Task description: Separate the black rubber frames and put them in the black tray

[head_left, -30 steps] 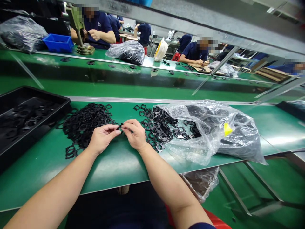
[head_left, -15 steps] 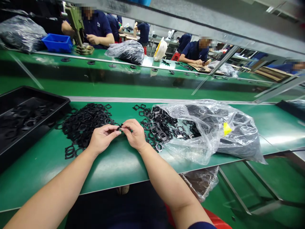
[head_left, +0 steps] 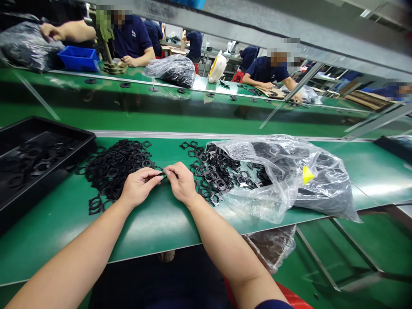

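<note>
Between my two hands is a small black plastic part (head_left: 163, 174), mostly hidden by the fingers. My left hand (head_left: 139, 186) pinches one end of it with thumb and fingertips. On its other end, my right hand (head_left: 180, 182) is closed in a pinch. Behind and left of my left hand lies a heap of black ring-shaped plastic frames (head_left: 112, 167). More such frames (head_left: 214, 171) spill from the mouth of a clear plastic bag (head_left: 309, 189), just right of my right hand.
A black tray (head_left: 74, 150) with more black parts stands at the left on the green table (head_left: 151, 231). Beyond a metal rail, a co-worker (head_left: 131, 40) sits by a green press and a blue bin (head_left: 79, 59). Another co-worker (head_left: 268, 71) handles parts farther right.
My hands stay almost in place, with small finger shifts around the part. Across the line, one co-worker's arm now reaches to a bag at left, and another's arm stretches to the right.
</note>
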Available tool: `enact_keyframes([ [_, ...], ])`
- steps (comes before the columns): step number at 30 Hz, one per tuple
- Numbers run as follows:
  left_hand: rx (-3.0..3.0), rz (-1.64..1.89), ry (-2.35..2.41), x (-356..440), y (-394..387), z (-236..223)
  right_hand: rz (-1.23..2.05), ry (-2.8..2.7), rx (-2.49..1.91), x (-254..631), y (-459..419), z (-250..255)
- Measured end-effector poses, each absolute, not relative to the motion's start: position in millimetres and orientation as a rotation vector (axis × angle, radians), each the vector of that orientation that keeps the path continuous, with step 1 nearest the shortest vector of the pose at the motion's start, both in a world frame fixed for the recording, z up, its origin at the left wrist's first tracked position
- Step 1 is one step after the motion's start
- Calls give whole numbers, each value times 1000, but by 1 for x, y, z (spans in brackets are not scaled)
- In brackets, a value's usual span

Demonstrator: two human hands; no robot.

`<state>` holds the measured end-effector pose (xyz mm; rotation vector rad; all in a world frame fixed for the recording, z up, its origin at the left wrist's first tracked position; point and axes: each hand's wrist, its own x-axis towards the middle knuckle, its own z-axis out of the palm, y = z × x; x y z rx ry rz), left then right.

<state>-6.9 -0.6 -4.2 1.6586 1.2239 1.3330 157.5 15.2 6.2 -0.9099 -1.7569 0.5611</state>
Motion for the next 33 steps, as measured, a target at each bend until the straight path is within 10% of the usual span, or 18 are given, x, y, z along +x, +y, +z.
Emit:
enact_keyframes([
  [9,1842,1466,1428,-3,-4,0,1564,-1163,-947,153,25,2],
  [33,905,1261,1147,-7,3,8,1701,-1235,-962,161,27,5],
])
